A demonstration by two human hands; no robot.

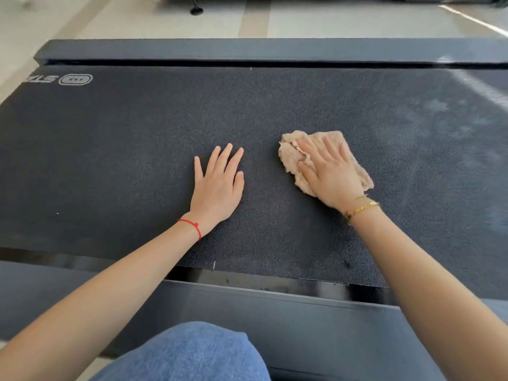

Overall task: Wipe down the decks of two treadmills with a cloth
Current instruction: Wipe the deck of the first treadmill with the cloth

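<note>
A dark, textured treadmill belt (123,149) stretches across the whole view, with a pale logo printed near its far left corner. On it, right of centre, lies a crumpled beige cloth (291,152). My right hand (328,171) presses flat on the cloth with straight, spread fingers and covers most of it. My left hand (218,184) rests flat on the bare belt just left of the cloth, fingers straight, holding nothing. The belt's right part looks greyer and dustier than its middle.
Dark grey side rails border the belt, one far (247,49) and one near (275,312). My knee in blue jeans (189,353) shows at the bottom. Pale floor lies beyond the far rail, with a black foot of some equipment (196,10) on it.
</note>
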